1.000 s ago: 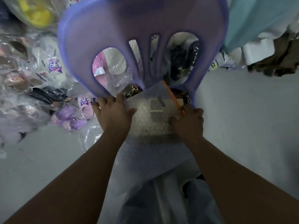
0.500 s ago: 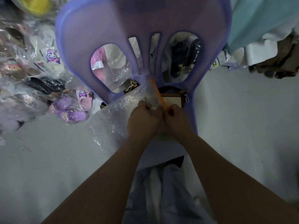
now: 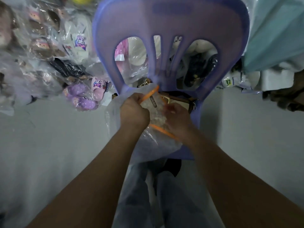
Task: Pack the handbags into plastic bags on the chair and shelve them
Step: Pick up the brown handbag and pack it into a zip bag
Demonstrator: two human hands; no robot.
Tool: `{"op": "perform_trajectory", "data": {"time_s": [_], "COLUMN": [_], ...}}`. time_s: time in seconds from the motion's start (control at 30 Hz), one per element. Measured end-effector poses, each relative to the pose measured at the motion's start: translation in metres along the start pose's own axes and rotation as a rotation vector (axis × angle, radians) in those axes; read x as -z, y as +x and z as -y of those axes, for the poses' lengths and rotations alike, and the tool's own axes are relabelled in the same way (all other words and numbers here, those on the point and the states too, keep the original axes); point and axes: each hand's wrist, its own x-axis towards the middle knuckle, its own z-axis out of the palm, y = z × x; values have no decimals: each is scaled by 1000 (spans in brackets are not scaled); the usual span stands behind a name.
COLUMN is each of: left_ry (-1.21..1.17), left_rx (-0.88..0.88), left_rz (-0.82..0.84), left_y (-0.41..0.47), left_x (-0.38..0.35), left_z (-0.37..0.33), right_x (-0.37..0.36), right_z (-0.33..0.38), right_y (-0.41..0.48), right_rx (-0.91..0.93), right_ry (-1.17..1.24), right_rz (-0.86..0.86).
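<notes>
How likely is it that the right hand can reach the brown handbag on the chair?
Likely yes: the handbag lies uncovered just beyond the right hand, though the plastic bag at that hand partly lies between them.

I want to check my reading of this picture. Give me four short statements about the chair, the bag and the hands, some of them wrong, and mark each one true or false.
1. The chair is purple. True.
2. The left hand grips an orange strip on the plastic bag. True.
3. The handbag is fully inside the plastic bag. False: it lies on the chair seat near the backrest, and part of it shows outside the bag.
4. The wrapped slippers lie on the person's right. False: they lie on the floor to the left of the chair.
</notes>
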Motion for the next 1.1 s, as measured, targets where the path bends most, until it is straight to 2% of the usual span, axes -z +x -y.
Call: {"op": "perform_trajectory", "data": {"time_s": [0.07, 0.2, 0.27, 0.4, 0.5, 0.6, 0.67, 0.73, 0.8, 0.9, 0.97, 1.1], "left_ry": [14, 149, 257, 392, 415, 414, 435, 472, 503, 583, 639, 708], "left_rx": [-40, -224, -307, -335, -334, -338, -394, -438, -449, -427, -397, -305], "left_rz": [-121, -330, -438, -603, -628, -644, -644, -625, -594, -550, -530, -499], "left_y": [-3, 2, 9, 12, 9, 7, 7, 11, 17, 23, 26, 38], "left_x": [13, 38, 55, 87, 93, 84, 76, 72, 71, 67, 65, 77], "left_z": [6, 20, 27, 41, 47, 51, 54, 59, 65, 76, 83, 95], "right_x": [-3, -3, -8, -34, -48, -55, -55, -45, -29, -20, -22, -16], "right_z": [-2, 1, 1, 7, 10, 14, 15, 10, 0, -13, -19, -4], "right_y": [2, -7, -10, -6, 1, 5, 7, 11, 18, 27, 34, 48], "right_rx": [39, 71, 116, 65, 13, -9, 7, 126, 324, 465, 413, 196], "right_ry": [-133, -469, -499, -385, -222, 41, 74, -119, -376, -627, -705, -837], "right_rz": [-88, -149, -135, -90, -100, 19, 25, -110, -284, -297, -254, -186]}}
